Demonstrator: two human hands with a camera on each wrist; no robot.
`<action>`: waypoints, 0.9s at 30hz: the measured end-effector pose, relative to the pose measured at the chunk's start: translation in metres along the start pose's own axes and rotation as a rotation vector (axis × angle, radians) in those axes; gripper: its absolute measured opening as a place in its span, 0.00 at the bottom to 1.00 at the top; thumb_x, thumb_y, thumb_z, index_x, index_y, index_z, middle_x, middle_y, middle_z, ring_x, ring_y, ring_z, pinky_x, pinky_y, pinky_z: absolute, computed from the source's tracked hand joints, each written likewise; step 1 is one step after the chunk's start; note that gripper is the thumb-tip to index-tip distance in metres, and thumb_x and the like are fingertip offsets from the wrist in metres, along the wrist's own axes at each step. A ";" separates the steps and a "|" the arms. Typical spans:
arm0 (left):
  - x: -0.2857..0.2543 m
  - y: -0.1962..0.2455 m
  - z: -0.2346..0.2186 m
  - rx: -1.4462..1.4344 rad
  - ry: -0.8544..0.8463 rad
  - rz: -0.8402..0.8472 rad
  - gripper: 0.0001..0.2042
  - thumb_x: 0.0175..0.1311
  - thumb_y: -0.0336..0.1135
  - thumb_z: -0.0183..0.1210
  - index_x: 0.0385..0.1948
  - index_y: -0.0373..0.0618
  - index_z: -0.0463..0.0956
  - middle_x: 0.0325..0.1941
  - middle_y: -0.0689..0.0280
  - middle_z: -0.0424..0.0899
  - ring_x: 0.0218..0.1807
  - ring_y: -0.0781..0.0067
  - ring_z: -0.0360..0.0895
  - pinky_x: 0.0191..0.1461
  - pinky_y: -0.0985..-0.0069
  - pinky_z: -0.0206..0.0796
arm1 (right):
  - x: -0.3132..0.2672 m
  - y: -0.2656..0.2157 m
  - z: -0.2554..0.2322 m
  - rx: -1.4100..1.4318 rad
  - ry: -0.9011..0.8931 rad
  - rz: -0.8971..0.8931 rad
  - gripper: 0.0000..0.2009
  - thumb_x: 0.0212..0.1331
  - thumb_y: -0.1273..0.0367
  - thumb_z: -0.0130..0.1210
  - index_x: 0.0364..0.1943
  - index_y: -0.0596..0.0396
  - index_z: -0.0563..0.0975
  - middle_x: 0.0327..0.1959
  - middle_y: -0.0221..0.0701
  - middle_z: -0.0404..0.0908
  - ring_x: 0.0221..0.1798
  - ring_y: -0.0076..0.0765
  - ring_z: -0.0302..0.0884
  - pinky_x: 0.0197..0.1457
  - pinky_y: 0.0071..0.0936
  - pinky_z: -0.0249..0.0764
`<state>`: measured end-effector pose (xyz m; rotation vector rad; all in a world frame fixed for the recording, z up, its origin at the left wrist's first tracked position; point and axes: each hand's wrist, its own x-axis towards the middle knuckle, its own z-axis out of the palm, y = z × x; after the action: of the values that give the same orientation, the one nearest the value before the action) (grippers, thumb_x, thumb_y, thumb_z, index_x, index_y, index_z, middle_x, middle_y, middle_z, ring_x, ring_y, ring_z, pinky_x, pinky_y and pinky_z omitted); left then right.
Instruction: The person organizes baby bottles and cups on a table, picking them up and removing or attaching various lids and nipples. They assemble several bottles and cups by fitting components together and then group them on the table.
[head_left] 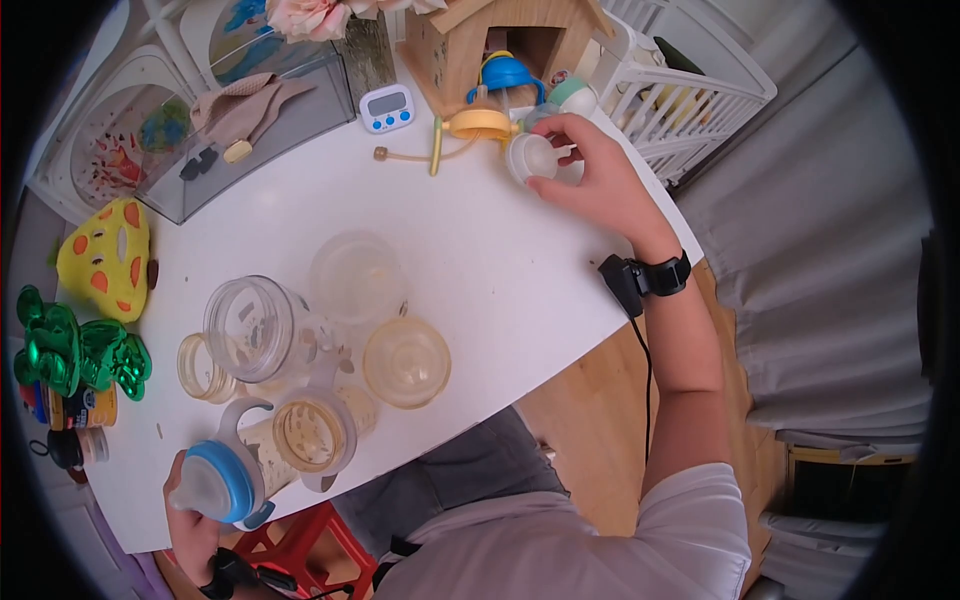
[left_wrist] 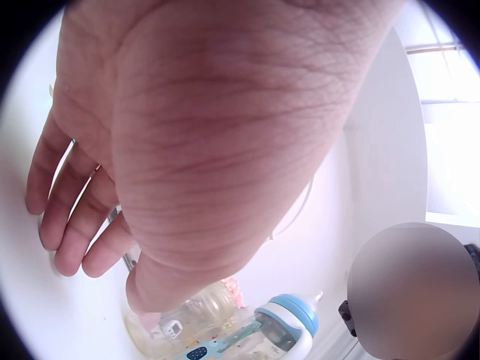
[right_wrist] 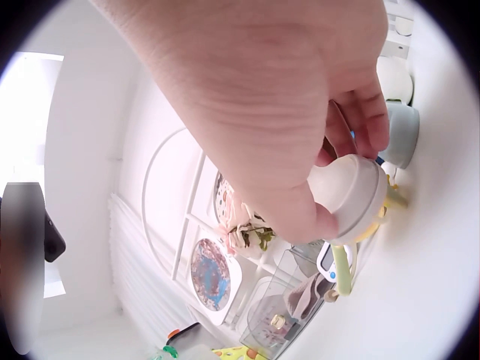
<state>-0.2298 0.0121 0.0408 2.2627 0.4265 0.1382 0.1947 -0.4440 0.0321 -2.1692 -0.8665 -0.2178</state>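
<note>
My right hand [head_left: 600,180] is at the far right of the white table, thumb and fingers pinching a baby bottle nipple with a white collar [head_left: 530,158]. In the right wrist view the same white collar [right_wrist: 358,201] is held just over the tabletop. My left hand [head_left: 190,510] is at the near left edge, partly hidden behind a baby bottle with a blue collar [head_left: 232,480]. Its fingers [left_wrist: 75,217] hang loosely extended in the left wrist view, with the blue-collared bottle [left_wrist: 292,319] beyond the thumb. Close to that bottle stands an open bottle with handles [head_left: 308,435].
Several clear containers, including a wide jar [head_left: 250,330] and a round amber bowl [head_left: 407,363], stand at the middle left. Near my right hand lie a yellow collar with a straw [head_left: 480,125] and a blue-handled cap [head_left: 505,72]. A timer [head_left: 387,107] and a wooden house [head_left: 515,35] are at the back.
</note>
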 end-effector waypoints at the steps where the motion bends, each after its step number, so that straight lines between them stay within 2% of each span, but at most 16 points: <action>1: 0.000 0.001 0.000 -0.019 0.001 -0.025 0.17 0.57 0.35 0.63 0.42 0.33 0.74 0.40 0.60 0.78 0.41 0.66 0.77 0.49 0.71 0.70 | -0.001 0.001 -0.001 0.009 -0.033 0.010 0.25 0.53 0.65 0.73 0.56 0.55 0.79 0.50 0.35 0.82 0.50 0.39 0.82 0.56 0.32 0.80; 2: 0.001 0.002 0.001 -0.021 0.002 -0.024 0.17 0.57 0.35 0.63 0.42 0.33 0.74 0.40 0.60 0.78 0.41 0.66 0.77 0.49 0.71 0.70 | -0.002 0.000 -0.001 0.007 -0.033 0.009 0.25 0.53 0.65 0.73 0.56 0.55 0.79 0.50 0.35 0.82 0.50 0.39 0.82 0.56 0.32 0.80; 4: 0.003 0.003 0.001 -0.019 -0.004 -0.067 0.17 0.55 0.35 0.64 0.43 0.34 0.75 0.40 0.59 0.79 0.41 0.66 0.77 0.50 0.72 0.70 | -0.004 -0.005 -0.001 -0.050 -0.187 -0.022 0.26 0.54 0.66 0.73 0.58 0.56 0.80 0.53 0.37 0.82 0.52 0.41 0.82 0.58 0.34 0.81; 8: 0.003 -0.004 0.000 -0.014 -0.008 -0.076 0.18 0.55 0.36 0.64 0.44 0.35 0.75 0.39 0.60 0.79 0.41 0.66 0.77 0.50 0.71 0.70 | -0.004 -0.011 0.000 -0.046 -0.220 -0.030 0.27 0.55 0.67 0.74 0.60 0.56 0.80 0.56 0.39 0.81 0.54 0.44 0.83 0.59 0.35 0.81; 11: 0.004 -0.007 0.001 0.037 0.006 -0.065 0.18 0.55 0.36 0.64 0.44 0.35 0.75 0.39 0.60 0.79 0.41 0.66 0.77 0.50 0.71 0.70 | -0.002 -0.010 -0.008 -0.037 -0.209 -0.059 0.26 0.57 0.66 0.74 0.60 0.55 0.81 0.57 0.37 0.83 0.54 0.41 0.83 0.58 0.33 0.80; 13: 0.003 -0.008 0.000 0.049 -0.006 -0.082 0.19 0.55 0.37 0.65 0.45 0.35 0.75 0.38 0.59 0.80 0.41 0.65 0.77 0.50 0.70 0.71 | 0.004 0.001 -0.020 0.007 -0.069 -0.065 0.22 0.61 0.65 0.73 0.58 0.55 0.82 0.55 0.34 0.86 0.53 0.36 0.83 0.56 0.31 0.78; 14: 0.001 -0.006 0.000 0.047 -0.004 -0.088 0.19 0.55 0.37 0.65 0.45 0.35 0.75 0.38 0.59 0.80 0.41 0.65 0.77 0.50 0.70 0.71 | 0.012 0.015 -0.023 0.091 0.019 -0.010 0.18 0.65 0.65 0.71 0.56 0.54 0.84 0.52 0.30 0.88 0.52 0.31 0.83 0.55 0.29 0.77; 17: 0.003 -0.003 0.000 0.058 -0.020 -0.120 0.21 0.55 0.39 0.65 0.47 0.35 0.75 0.39 0.58 0.80 0.42 0.64 0.78 0.51 0.70 0.71 | 0.032 0.029 -0.041 0.028 0.024 -0.050 0.15 0.68 0.65 0.68 0.55 0.53 0.85 0.49 0.29 0.89 0.49 0.28 0.83 0.55 0.28 0.76; 18: 0.001 -0.008 0.001 0.042 0.009 -0.119 0.21 0.55 0.39 0.65 0.47 0.35 0.75 0.40 0.58 0.81 0.42 0.65 0.78 0.51 0.70 0.71 | 0.037 0.029 -0.042 0.012 0.063 0.040 0.17 0.65 0.67 0.69 0.57 0.50 0.85 0.53 0.31 0.88 0.54 0.35 0.81 0.59 0.31 0.77; 19: -0.002 -0.011 0.002 0.026 0.038 -0.119 0.22 0.55 0.40 0.65 0.48 0.36 0.75 0.40 0.58 0.81 0.43 0.65 0.78 0.51 0.71 0.71 | 0.040 0.033 -0.038 0.016 0.062 0.041 0.17 0.65 0.67 0.69 0.57 0.50 0.85 0.53 0.31 0.88 0.54 0.35 0.81 0.59 0.31 0.77; 21: -0.004 -0.013 0.002 0.019 0.051 -0.144 0.23 0.55 0.41 0.65 0.49 0.36 0.75 0.40 0.59 0.82 0.43 0.66 0.78 0.52 0.70 0.71 | 0.044 0.048 -0.030 -0.510 0.105 -0.318 0.21 0.59 0.70 0.71 0.58 0.48 0.84 0.57 0.33 0.85 0.60 0.45 0.77 0.66 0.37 0.76; 22: -0.003 -0.013 0.003 0.008 0.065 -0.166 0.24 0.55 0.41 0.64 0.50 0.36 0.76 0.40 0.59 0.82 0.43 0.66 0.79 0.52 0.70 0.71 | 0.042 0.049 -0.025 -0.510 0.107 -0.314 0.21 0.59 0.70 0.71 0.58 0.48 0.84 0.57 0.33 0.85 0.60 0.45 0.77 0.66 0.37 0.76; 24: -0.004 -0.017 0.001 0.015 0.044 -0.164 0.23 0.56 0.40 0.64 0.51 0.36 0.76 0.42 0.60 0.82 0.46 0.67 0.79 0.53 0.70 0.71 | 0.037 0.047 -0.015 -0.481 -0.031 -0.217 0.24 0.54 0.71 0.73 0.58 0.47 0.84 0.61 0.35 0.83 0.64 0.52 0.72 0.71 0.41 0.74; 27: -0.012 -0.029 0.003 0.064 0.051 -0.148 0.22 0.59 0.39 0.64 0.52 0.36 0.77 0.47 0.60 0.82 0.51 0.68 0.79 0.57 0.70 0.71 | 0.036 0.051 -0.015 -0.500 -0.020 -0.177 0.24 0.53 0.70 0.74 0.57 0.47 0.84 0.59 0.35 0.83 0.64 0.51 0.72 0.71 0.40 0.73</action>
<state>-0.2482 0.0240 0.0179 2.2841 0.6316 0.1071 0.2561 -0.4602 0.0263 -2.5513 -1.1072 -0.5511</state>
